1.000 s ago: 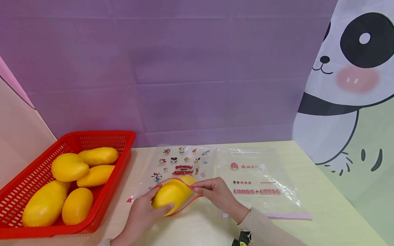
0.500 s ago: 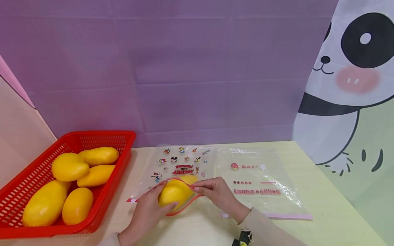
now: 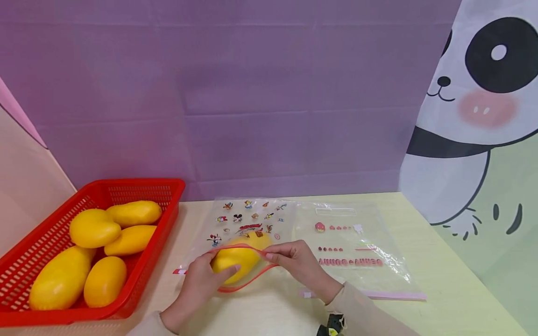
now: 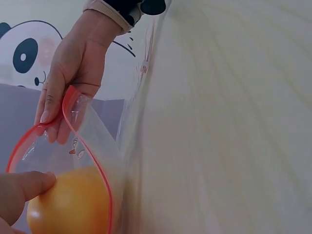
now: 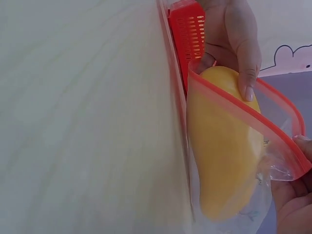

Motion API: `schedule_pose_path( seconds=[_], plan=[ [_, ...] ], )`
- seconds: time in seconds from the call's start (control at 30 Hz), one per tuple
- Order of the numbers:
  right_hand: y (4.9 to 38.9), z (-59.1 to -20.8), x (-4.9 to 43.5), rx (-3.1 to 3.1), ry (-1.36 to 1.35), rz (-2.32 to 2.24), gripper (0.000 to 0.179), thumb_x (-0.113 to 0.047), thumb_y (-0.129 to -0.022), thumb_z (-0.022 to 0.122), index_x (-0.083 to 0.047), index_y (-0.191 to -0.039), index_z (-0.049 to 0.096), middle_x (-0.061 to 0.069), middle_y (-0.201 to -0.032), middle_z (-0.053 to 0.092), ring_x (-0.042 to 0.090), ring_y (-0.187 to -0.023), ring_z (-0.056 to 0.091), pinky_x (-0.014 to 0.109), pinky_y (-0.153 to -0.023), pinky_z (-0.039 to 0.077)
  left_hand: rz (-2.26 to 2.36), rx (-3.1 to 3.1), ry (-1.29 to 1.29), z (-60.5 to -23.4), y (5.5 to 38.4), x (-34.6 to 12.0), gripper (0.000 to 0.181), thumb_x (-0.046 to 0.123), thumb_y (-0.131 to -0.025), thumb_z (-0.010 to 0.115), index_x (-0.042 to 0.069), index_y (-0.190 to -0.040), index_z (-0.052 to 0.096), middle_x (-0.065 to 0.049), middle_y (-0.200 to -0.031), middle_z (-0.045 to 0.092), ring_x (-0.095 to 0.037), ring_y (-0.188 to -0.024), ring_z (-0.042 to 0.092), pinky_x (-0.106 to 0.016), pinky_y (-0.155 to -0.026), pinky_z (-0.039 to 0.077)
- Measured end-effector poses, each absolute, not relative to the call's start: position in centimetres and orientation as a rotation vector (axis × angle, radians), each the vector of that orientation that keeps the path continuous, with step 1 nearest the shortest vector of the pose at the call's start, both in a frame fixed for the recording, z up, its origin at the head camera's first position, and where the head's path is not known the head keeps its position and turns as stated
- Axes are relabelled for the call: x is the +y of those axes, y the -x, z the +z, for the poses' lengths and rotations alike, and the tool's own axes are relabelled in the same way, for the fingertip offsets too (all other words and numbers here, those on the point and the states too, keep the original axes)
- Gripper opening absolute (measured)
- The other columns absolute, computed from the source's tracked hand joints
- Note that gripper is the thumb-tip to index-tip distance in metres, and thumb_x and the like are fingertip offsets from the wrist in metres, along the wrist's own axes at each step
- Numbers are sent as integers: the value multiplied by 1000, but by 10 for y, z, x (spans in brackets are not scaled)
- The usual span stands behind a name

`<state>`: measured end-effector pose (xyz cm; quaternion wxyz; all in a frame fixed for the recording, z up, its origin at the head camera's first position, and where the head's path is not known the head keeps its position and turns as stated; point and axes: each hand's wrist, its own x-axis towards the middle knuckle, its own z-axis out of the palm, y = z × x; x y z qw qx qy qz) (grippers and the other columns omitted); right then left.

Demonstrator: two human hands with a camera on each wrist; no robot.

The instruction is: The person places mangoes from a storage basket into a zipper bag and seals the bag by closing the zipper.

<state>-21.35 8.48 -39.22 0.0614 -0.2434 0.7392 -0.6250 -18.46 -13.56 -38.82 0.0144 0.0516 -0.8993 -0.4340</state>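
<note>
Now the yellow fruit (image 3: 239, 259) is mostly in the clear bag (image 3: 235, 226), long way pointing in from its mouth. My left hand (image 3: 201, 280), nearer, grips it; my right hand (image 3: 297, 264) pinches the bag's edge.

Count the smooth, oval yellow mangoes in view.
6. In the red perforated plastic basket: rear mango, middle mango, overlapping mango at left, near-left mango, near-right mango. In the clear, red-edged plastic bag: sixth mango, mostly inside. Any beneath the basket's pile would be hidden.
</note>
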Motion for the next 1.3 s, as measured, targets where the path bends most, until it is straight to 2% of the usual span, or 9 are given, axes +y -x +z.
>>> schedule_pose_path(
  seconds=[0.23,0.6,0.87,1.0,1.3],
  plan=[
    [213,-394,85,2247,761,-1868,21,-10,-88,65,2,-104,71,22,-99,69,36,-86,64,24,-75,54,-1444,-2778,-158,-391,188,-130,68,25,-80,76,4,-136,46,-12,-132,52,-26,-111,49,-45,-97,44],
    [213,-392,84,2249,766,-1872,20,-7,-88,64,5,-103,70,21,-97,69,32,-86,65,23,-75,54,-1483,-2741,-135,-390,195,-119,67,21,-80,75,2,-136,43,-13,-133,50,-28,-113,49,-45,-97,44],
    [212,-392,84,2259,738,-1870,20,-8,-88,64,4,-103,70,19,-97,70,21,-83,65,22,-74,54,-1534,-2722,-153,-390,197,-114,70,20,-81,75,3,-139,40,-13,-137,46,-30,-120,45,-45,-100,41],
    [212,-392,84,2265,723,-1872,20,-8,-88,65,3,-103,71,18,-97,70,22,-83,65,21,-74,54,-1516,-2729,-169,-390,198,-113,69,22,-81,75,2,-138,41,-14,-136,47,-30,-116,47,-45,-99,42],
    [213,-391,84,2236,700,-1892,21,-8,-88,64,5,-103,70,20,-98,69,38,-88,64,23,-76,54,-1480,-2778,-180,-391,198,-114,69,26,-81,74,2,-137,42,-14,-132,50,-28,-111,49,-44,-98,44]
  ],
)
